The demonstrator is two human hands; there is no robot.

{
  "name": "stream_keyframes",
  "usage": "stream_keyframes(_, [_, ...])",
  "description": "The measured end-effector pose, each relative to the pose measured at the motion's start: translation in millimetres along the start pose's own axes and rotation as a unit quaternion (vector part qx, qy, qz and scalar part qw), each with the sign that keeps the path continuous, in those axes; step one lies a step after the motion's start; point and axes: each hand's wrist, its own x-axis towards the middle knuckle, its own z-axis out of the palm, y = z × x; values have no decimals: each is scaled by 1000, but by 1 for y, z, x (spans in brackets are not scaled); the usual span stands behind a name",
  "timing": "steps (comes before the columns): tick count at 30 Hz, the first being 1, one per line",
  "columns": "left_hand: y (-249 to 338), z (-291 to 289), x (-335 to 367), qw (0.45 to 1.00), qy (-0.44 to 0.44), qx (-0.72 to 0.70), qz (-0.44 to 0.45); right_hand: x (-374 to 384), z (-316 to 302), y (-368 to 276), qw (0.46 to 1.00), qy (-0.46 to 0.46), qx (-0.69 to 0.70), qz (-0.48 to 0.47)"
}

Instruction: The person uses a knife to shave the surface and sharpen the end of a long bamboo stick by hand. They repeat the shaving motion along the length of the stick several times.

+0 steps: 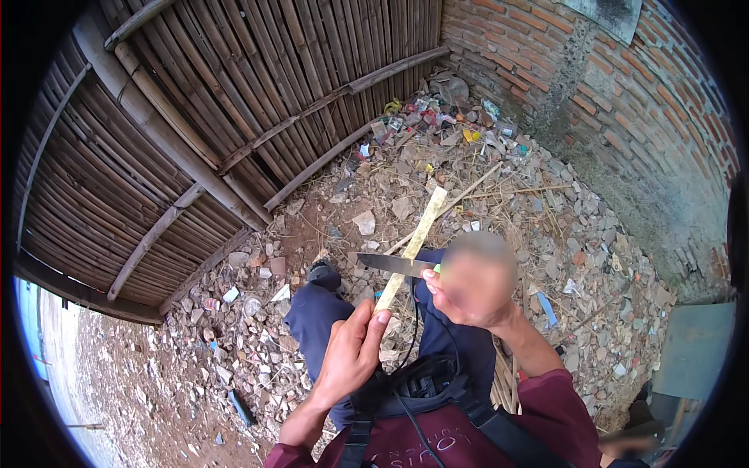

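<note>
Brick wall, rubble beyond pale strip | one strip, left hand closed round near end | one knife across it, right hand gripping handle

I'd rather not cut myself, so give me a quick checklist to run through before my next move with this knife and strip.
1. Left hand holds the pale strip: ok, fingers closed on its lower part.
2. Right hand holds the knife: ok, though blur hides much of the hand.
3. Left fingers apart from the blade: ok, it crosses the strip farther up.
4. Blade touching the strip: cannot tell from this one view.
5. Dark trousers clear of the blade: cannot tell, depth is unclear.
6. Ground uncluttered: not ok, stones and litter are strewn over it.
</note>
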Motion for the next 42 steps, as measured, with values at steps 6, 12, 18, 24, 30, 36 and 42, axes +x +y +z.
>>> stream_keyframes(6, [-19, -19, -29, 1000, 7, -9, -27, -2, -64, 115, 945, 244, -38, 213])
stream_keyframes(12, [-20, -28, -11, 997, 7, -58, -46, -5, -17, 26, 988, 103, 55, 101])
stream_keyframes(18, [-9, -26, -7, 995, -55, -60, -59, 5, 9, -20, 997, 0, 76, 4])
stream_keyframes(24, [-4, -21, -7, 993, -72, -80, -54, 0, 18, -21, 996, -33, 80, -16])
stream_keyframes(30, [1, -14, -8, 999, -39, -17, -14, -1, 15, -24, 996, -50, 69, -14])
stream_keyframes(36, [9, -9, -12, 999, 9, 35, -5, -1, 15, -22, 997, -42, 60, -1])
stream_keyframes(42, [10, -7, -11, 999, 13, 28, -18, 1, 12, -15, 999, -41, 30, -7])
